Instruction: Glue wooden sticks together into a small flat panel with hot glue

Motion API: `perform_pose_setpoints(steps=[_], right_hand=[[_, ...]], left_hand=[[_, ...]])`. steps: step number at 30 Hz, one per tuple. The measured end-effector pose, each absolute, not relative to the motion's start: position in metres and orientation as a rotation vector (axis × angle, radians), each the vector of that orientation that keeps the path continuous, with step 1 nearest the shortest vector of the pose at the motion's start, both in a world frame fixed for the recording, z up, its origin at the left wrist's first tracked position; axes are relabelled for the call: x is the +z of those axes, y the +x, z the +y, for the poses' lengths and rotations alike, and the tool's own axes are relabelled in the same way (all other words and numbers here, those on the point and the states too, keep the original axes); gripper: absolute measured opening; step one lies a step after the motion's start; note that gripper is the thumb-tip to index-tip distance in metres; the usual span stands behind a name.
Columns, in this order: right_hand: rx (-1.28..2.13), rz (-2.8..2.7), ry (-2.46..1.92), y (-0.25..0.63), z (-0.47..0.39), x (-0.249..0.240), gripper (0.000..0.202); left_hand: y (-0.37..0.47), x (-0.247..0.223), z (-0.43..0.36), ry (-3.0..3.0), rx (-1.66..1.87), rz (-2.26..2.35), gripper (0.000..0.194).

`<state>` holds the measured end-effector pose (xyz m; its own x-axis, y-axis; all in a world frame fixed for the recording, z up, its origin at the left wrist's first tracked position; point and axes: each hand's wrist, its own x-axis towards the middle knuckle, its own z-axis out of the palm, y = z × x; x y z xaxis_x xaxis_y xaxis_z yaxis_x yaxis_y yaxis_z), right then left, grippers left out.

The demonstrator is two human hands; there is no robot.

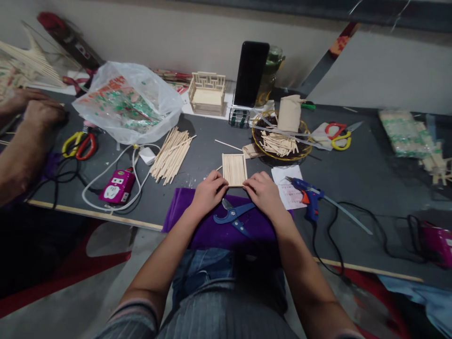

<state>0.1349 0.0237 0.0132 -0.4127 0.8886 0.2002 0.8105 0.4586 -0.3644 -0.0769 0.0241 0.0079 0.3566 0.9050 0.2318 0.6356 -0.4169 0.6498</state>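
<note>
A small square panel of pale wooden sticks [235, 170] lies on the dark table in front of me. My left hand [211, 190] pinches its near left corner, fingers bent together. At the near right corner, my right hand [262, 192] grips the same panel between thumb and fingers. Just below, a blue cutter [233, 214] with open jaws rests on a purple cloth [205, 235]. A blue glue gun [312, 197] with a clear glue stick lies right of my right hand, partly over a white paper [287, 183]. Loose sticks [172, 155] are piled to the left.
Behind stand a miniature stick chair [207, 93], a phone [251, 73] and a basket [307, 148] of short sticks. A plastic bag [130, 101], pink power socket [118, 187] and scissors [341, 135] lie around. Another person's hands [38, 110] are at far left.
</note>
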Motion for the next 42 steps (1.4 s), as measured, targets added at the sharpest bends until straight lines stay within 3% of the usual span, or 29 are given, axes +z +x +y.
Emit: perform_pose_setpoints(steps=[16,42], right_hand=[[0.505,-2.228,-1.486,0.1404,0.0196,0.0181,0.008],[0.346,-2.313,-1.481,0.132,0.0289,0.0128,0.014]], left_hand=[[-0.0738,0.0109,0.0242,2.174,0.727,1.416,0.013],[-0.0771,0.0047,0.032,2.067,0.81,1.371,0.018]])
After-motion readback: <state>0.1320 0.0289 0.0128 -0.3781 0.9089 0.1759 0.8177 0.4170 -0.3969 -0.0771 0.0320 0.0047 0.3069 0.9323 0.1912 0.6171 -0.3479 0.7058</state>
